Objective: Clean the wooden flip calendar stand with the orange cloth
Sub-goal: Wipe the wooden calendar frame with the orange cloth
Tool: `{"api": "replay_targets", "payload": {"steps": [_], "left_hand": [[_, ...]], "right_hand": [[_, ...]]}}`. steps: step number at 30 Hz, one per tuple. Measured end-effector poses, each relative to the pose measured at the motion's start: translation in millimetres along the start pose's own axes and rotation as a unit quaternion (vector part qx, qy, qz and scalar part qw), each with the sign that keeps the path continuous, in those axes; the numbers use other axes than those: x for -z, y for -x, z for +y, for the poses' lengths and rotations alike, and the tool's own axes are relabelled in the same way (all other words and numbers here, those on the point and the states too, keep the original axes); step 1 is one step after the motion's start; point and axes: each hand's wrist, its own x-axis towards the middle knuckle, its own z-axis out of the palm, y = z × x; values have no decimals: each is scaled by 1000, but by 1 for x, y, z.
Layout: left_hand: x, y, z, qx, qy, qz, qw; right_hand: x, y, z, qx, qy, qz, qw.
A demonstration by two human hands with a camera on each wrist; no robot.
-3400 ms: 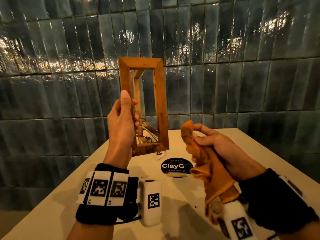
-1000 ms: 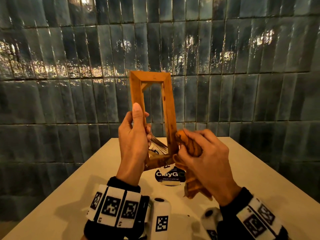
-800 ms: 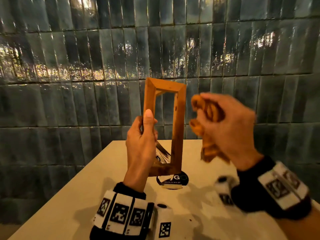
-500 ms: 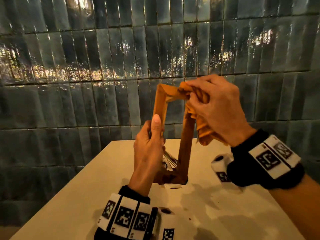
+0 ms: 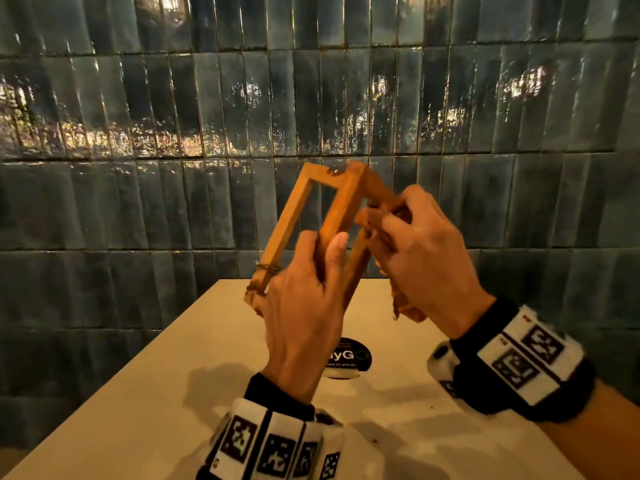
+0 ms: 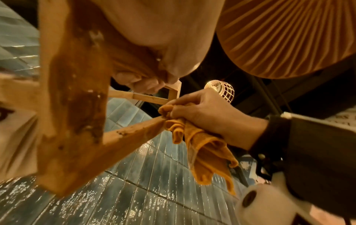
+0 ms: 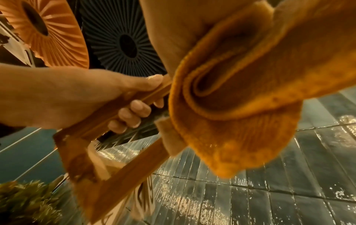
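Fingers of the right hand (image 5: 426, 258) bunch the cloth (image 6: 200, 144) and press it against a far bar of the stand (image 5: 304, 216), near the top corner; a loose tail of cloth hangs below the wrist. The left hand (image 5: 304, 313) wraps one long bar lower down, thumb laid along it, and holds the stand in the air above the surface (image 5: 145, 403), touching nothing else.

Wiping is in hand, and I judge it partway: the upper bars are being rubbed, while the lower corner by the left palm shows dark blotches in the left wrist view. The next move probably calls for sliding the cloth down that bar toward the base, with the left hand shifting its grip or turning the stand so the covered wood comes free.

The stand's long axis runs from lower left to upper right in the head view, top end tilted away toward the tiled wall (image 5: 138, 202), base toward the person.
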Motion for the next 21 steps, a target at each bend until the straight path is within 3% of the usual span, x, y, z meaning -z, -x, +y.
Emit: {"api": "replay_targets", "payload": {"steps": [3, 8, 14, 16, 19, 21], "left_hand": [[-3, 4, 0, -59, -44, 22, 997], [-6, 4, -5, -74, -37, 36, 996], [-8, 6, -2, -97, -63, 47, 992], [-8, 6, -3, -98, -60, 50, 992], [-8, 5, -4, -92, -27, 53, 994], [-7, 4, -5, -83, -15, 57, 995]], "right_hand": [[-3, 6, -6, -19, 1, -11, 1000], [-2, 15, -26, -29, -53, -83, 995], [2, -1, -13, -89, -9, -10, 996], [-1, 7, -20, -88, -6, -35, 995], [-6, 25, -35, -89, -92, -98, 987], [-8, 29, -41, -71, -69, -139, 985]]}}
